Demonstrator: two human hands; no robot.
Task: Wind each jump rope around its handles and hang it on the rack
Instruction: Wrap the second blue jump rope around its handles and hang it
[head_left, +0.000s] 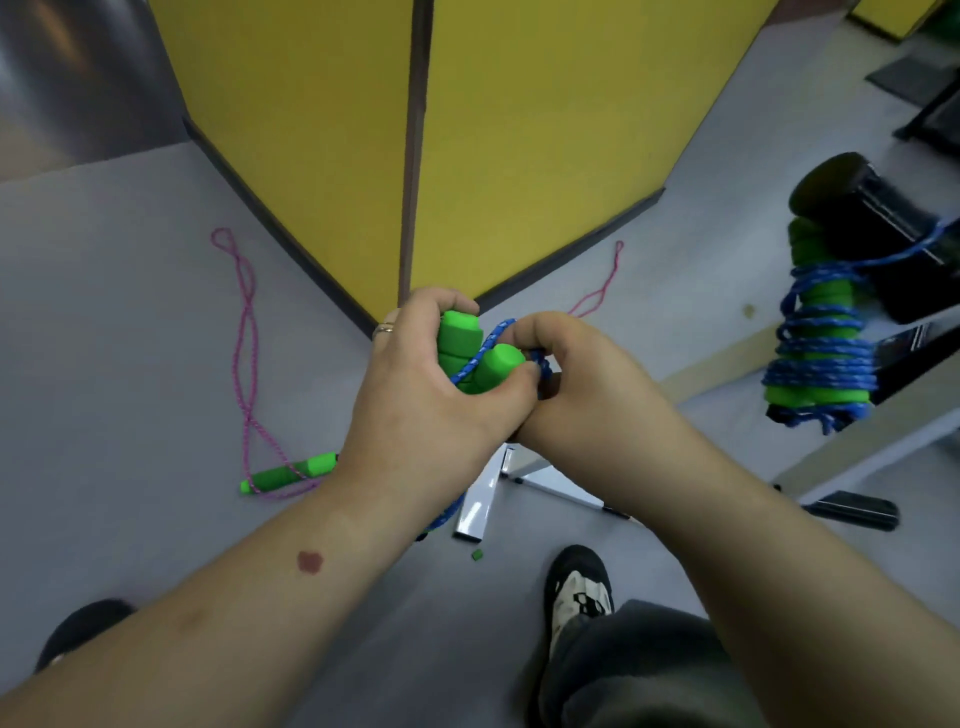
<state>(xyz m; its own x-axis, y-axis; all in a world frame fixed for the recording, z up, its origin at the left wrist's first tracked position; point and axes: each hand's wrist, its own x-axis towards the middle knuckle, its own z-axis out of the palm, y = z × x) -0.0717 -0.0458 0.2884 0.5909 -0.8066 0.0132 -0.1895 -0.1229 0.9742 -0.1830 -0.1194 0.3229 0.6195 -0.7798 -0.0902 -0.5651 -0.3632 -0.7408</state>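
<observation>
Head view: the left hand (415, 384) gripped two green handles (470, 348) held side by side, fingers curled round them. The right hand (566, 374) pinched the blue rope (485, 348) where it crossed the handles. A wound blue rope bundle (818, 348) hung at the rack (893, 228), right. A pink rope (244, 338) with its green handle (291, 472) lay on the grey floor (130, 312), left.

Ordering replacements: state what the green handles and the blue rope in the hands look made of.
Green handles: likely foam, matte with soft rounded edges and no glare. Blue rope: looks like braided cord, its twisted weave flecked with lighter strands; fibre type can't be told.
</observation>
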